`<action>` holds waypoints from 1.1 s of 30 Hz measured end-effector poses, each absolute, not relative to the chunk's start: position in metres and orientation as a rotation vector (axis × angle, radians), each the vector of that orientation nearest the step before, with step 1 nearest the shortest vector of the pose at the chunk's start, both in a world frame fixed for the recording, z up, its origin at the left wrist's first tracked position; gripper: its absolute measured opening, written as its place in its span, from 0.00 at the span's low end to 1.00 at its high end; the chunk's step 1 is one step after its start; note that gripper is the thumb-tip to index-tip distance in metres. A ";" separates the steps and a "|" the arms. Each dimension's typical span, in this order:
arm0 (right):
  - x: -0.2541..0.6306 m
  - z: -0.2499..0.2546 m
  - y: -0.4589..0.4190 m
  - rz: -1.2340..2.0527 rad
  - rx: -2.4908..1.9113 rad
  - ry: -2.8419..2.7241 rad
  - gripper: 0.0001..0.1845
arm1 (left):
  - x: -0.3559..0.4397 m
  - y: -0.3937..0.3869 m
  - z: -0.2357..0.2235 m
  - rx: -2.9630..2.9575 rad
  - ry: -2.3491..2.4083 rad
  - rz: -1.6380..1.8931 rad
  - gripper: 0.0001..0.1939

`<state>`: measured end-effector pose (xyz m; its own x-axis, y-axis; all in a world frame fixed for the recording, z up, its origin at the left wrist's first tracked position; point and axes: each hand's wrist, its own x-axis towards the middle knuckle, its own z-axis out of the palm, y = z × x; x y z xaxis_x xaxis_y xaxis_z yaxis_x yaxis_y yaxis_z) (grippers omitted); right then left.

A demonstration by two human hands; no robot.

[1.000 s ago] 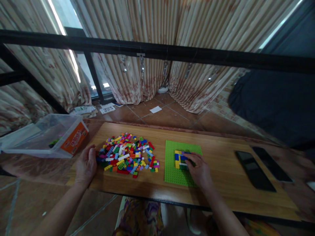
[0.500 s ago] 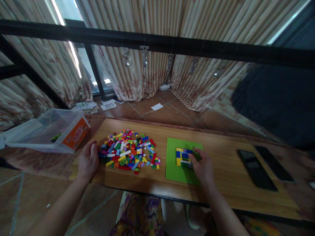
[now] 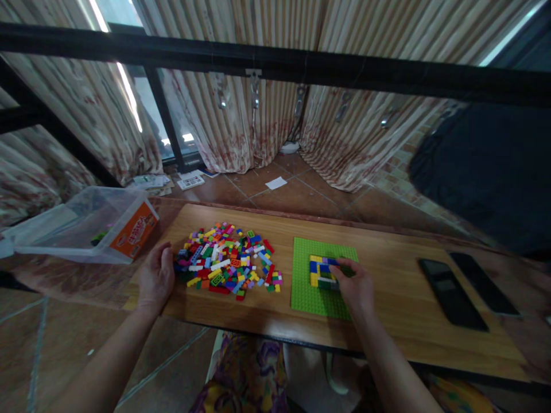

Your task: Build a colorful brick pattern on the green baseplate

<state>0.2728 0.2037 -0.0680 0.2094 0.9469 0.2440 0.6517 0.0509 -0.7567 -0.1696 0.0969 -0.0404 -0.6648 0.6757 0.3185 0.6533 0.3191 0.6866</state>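
Over the right part of the green baseplate (image 3: 303, 298), my right hand (image 3: 357, 287) has its thumb and finger closed at the right side of a low brick structure (image 3: 319, 268). A small building brick seems to be in that pinch, mostly hidden by the fingers. Yellow, blue, white and dark green bricks make up the structure. My left hand (image 3: 155, 275) rests at the table's left end, beside a loose pile of coloured building bricks (image 3: 228, 261). Its fingers are loosely extended with the thumb apart, and no brick shows in it.
A clear plastic box (image 3: 92, 223) with an orange label stands left of the table. Two dark phones (image 3: 451, 295) lie on the right. A black bar (image 3: 275, 60) runs across in front of striped curtains (image 3: 275, 120). Papers (image 3: 275, 183) lie on the tiled floor.
The view has shifted slightly, so the table sits a little higher in the picture. My right hand stays at the brick structure, and my left hand keeps its place beside the pile.
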 end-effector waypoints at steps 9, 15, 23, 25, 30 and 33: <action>0.275 -0.050 0.198 0.175 -1.482 -1.899 0.16 | -0.169 0.098 -0.039 1.270 2.531 1.288 0.22; 0.270 -0.017 0.202 0.011 -1.332 -2.443 0.13 | -0.170 0.099 -0.041 1.263 2.551 1.262 0.22; 0.259 -0.007 0.208 -0.131 -1.416 -2.782 0.11 | -0.169 0.098 -0.038 1.264 2.566 1.201 0.22; 0.258 -0.007 0.207 -0.175 -1.424 -2.793 0.10 | -0.169 0.097 -0.038 1.266 2.575 1.200 0.22; 0.261 -0.010 0.207 -0.216 -1.404 -2.797 0.10 | -0.170 0.098 -0.040 1.278 2.571 1.220 0.21; 0.265 -0.015 0.210 -0.181 -1.361 -2.765 0.11 | -0.169 0.098 -0.040 1.269 2.576 1.229 0.21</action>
